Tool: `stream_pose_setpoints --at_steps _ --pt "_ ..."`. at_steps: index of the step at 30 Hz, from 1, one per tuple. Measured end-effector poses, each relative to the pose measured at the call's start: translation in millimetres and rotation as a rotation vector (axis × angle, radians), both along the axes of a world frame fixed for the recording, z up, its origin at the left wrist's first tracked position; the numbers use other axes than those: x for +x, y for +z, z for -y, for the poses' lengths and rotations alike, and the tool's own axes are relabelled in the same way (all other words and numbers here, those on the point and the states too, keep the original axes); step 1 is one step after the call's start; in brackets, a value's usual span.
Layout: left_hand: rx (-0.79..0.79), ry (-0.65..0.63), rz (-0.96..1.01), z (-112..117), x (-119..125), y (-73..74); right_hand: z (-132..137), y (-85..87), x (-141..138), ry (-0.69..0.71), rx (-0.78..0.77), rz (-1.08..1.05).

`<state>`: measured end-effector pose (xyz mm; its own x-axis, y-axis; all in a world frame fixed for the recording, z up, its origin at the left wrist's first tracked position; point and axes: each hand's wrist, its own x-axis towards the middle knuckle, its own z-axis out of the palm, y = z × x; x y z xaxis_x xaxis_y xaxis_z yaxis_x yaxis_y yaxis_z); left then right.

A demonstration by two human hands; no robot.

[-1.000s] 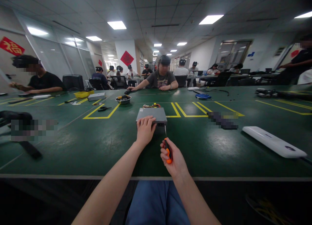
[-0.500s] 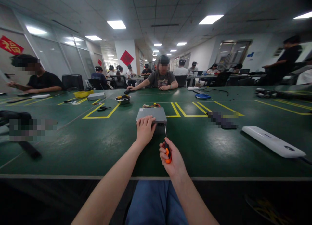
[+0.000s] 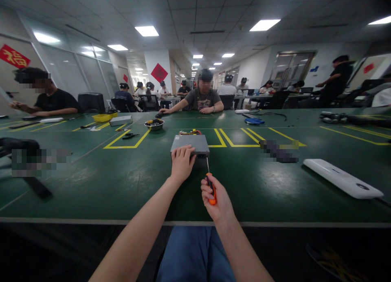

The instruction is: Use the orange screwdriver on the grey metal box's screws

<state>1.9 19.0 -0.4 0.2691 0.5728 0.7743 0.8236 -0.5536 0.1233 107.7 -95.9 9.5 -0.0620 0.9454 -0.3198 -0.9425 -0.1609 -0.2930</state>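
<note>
By the bench's front edge (image 3: 259, 223), right fingers (image 3: 204, 188) pinch an orange screwdriver (image 3: 212, 194); left fingers (image 3: 182, 153) lie together atop a grey box (image 3: 190, 142).

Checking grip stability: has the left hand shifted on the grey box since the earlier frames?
No. The left hand sits at the same spot on the near edge of the grey metal box, judged against the yellow table line.

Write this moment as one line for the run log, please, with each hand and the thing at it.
left hand: on grey metal box | right hand: grips orange-handled screwdriver
</note>
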Motion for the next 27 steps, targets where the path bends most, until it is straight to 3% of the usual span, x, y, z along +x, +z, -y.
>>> stream_pose_setpoints --at_steps 7,20,27 --pt "0.003 -0.003 0.003 -0.4 0.2 -0.7 2.0 -2.4 4.3 0.054 0.084 -0.024" --pt "0.022 0.005 0.006 -1.6 0.3 -1.6 -1.5 -4.0 6.5 0.071 0.059 -0.079" --pt "0.014 -0.003 0.000 -1.7 -0.7 -1.3 -3.9 -6.0 4.3 0.031 0.041 0.013"
